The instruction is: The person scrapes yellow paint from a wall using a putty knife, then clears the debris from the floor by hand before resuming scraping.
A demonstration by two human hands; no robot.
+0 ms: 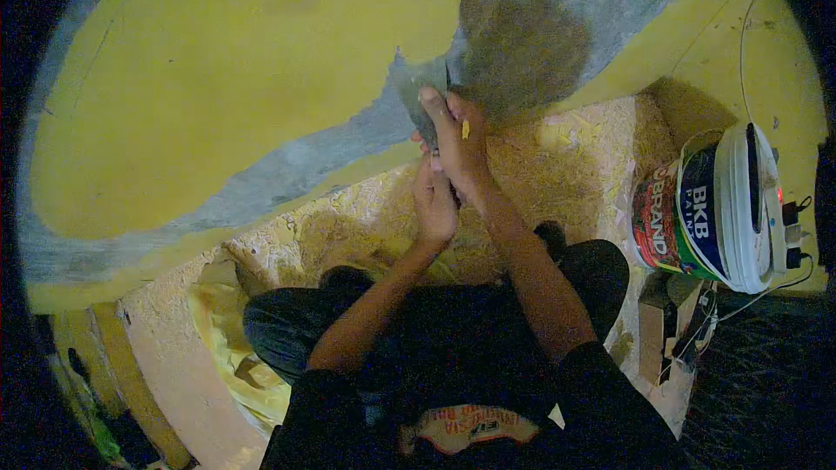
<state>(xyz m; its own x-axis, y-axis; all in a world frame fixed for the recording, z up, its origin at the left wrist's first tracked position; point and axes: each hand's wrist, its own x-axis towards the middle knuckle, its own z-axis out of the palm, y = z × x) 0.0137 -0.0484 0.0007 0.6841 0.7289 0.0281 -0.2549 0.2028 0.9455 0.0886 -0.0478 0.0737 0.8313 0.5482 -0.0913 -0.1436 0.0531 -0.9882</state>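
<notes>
A scraper with a broad, flat grey blade (412, 80) is held up in front of the wall (261, 61). My right hand (463, 148) is closed around it near the blade, with the thumb lying along the blade's face. Just below, my left hand (435, 213) is closed at the dark handle, its fingers partly hidden by the right hand. A yellow fleck sticks to my right hand. Around the blade the wall is yellow, with a long bare grey band (287, 170) where the yellow coat is absent.
Yellow flakes litter the board (557, 152) between the wall and my crossed legs. On the right stands a paint bucket (705, 213) beside plugs and cables (794, 235). Crumpled yellow sheeting (231, 339) lies left of my knee.
</notes>
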